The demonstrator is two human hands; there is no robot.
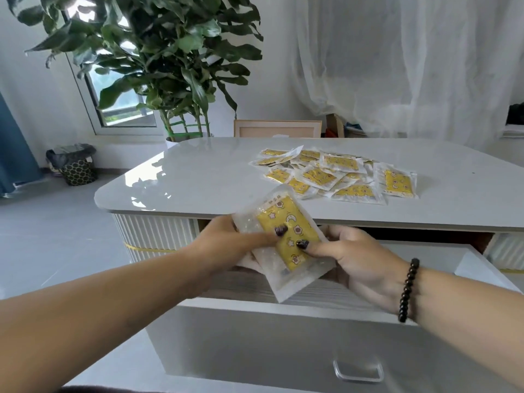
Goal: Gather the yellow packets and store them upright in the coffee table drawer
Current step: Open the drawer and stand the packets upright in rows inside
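A small stack of yellow packets [286, 222] in clear wrappers is held tilted over the open coffee table drawer [255, 330]. My left hand [226, 245] grips the stack from the left, thumb on its front. My right hand [357, 259] grips it from the right, thumb on the yellow face; it wears a black bead bracelet. A pile of several more yellow packets [334, 174] lies flat on the right part of the white coffee table top [198, 177]. The drawer's inside is mostly hidden behind my hands and the packets.
The drawer front carries a clear handle [357, 371]. A large potted plant [158, 66] stands behind the table's left end, and a bin [75, 165] sits on the floor at the left. A wooden frame [278, 129] and white curtains [397, 66] are behind the table.
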